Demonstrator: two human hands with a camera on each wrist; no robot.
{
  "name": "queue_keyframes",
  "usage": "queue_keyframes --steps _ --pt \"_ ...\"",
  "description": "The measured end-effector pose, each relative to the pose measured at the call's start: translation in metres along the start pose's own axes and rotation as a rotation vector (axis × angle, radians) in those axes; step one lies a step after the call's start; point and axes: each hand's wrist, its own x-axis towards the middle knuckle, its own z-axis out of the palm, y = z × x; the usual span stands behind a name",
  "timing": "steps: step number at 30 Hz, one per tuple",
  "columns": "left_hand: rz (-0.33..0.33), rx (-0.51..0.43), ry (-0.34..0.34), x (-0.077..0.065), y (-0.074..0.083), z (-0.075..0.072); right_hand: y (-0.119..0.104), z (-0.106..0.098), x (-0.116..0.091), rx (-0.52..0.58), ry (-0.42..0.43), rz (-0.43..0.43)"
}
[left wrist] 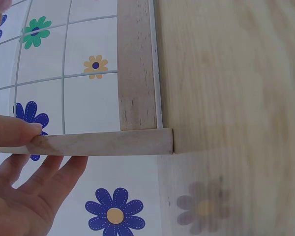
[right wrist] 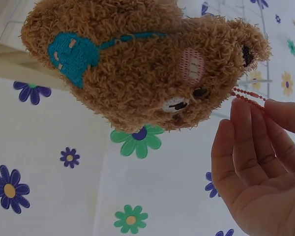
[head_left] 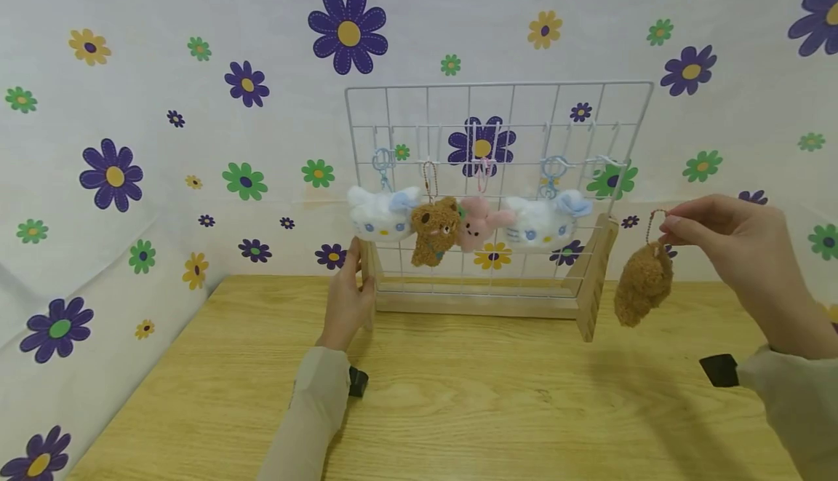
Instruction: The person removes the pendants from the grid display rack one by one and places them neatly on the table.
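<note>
My right hand [head_left: 746, 255] pinches the ball chain [right wrist: 248, 95] of a brown plush bear keychain [head_left: 644, 284], which dangles beside the right end of a white wire grid rack [head_left: 494, 85]. In the right wrist view the bear's face and blue-green bag [right wrist: 73, 56] show. With thumb and fingers on opposite sides, my left hand [head_left: 347, 306] grips the wooden side piece [left wrist: 103, 142] of the rack's stand. Along the grid hang a white plush cat head [head_left: 382, 217] with a blue bow, another brown bear [head_left: 433, 233], a pink plush rabbit [head_left: 476, 226] and a second cat head [head_left: 543, 225].
The rack stands on a wood-grain table [head_left: 458, 394], its right wooden foot [head_left: 596, 277] near the held bear. White hooks [head_left: 605, 161] project from the grid's right part. A flower-patterned backdrop [head_left: 262, 124] rises behind. Black straps sit at both wrists.
</note>
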Motion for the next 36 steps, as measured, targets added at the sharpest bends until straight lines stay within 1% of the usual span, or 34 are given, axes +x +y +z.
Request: queue_keyframes --steps 4,13,17,20,26,31,33,36 --pt "0.004 0.002 0.004 0.001 0.000 0.000 0.008 0.000 -0.003 -0.017 -0.006 0.009" --pt "-0.016 0.001 -0.006 0.001 0.001 0.000 0.026 0.000 -0.008 -0.127 -0.002 0.049" --pt "-0.012 -0.006 -0.002 0.000 0.001 0.000 0.034 -0.001 -0.009 -0.193 -0.034 0.056" --pt "-0.004 -0.002 0.001 0.000 0.001 0.000 0.042 -0.003 -0.010 -0.217 -0.070 0.027" --pt "-0.001 0.022 0.006 0.000 0.000 0.001 0.055 -0.006 -0.012 -0.220 -0.129 -0.027" --pt "-0.013 0.004 0.000 0.000 0.001 0.000 0.056 -0.005 -0.012 -0.287 -0.120 -0.025" --pt "-0.013 -0.003 0.000 0.001 0.000 0.000 0.055 -0.004 -0.013 -0.326 -0.113 -0.037" --pt "-0.009 -0.005 0.002 0.001 0.000 0.001 0.054 -0.004 -0.013 -0.386 -0.106 -0.079"
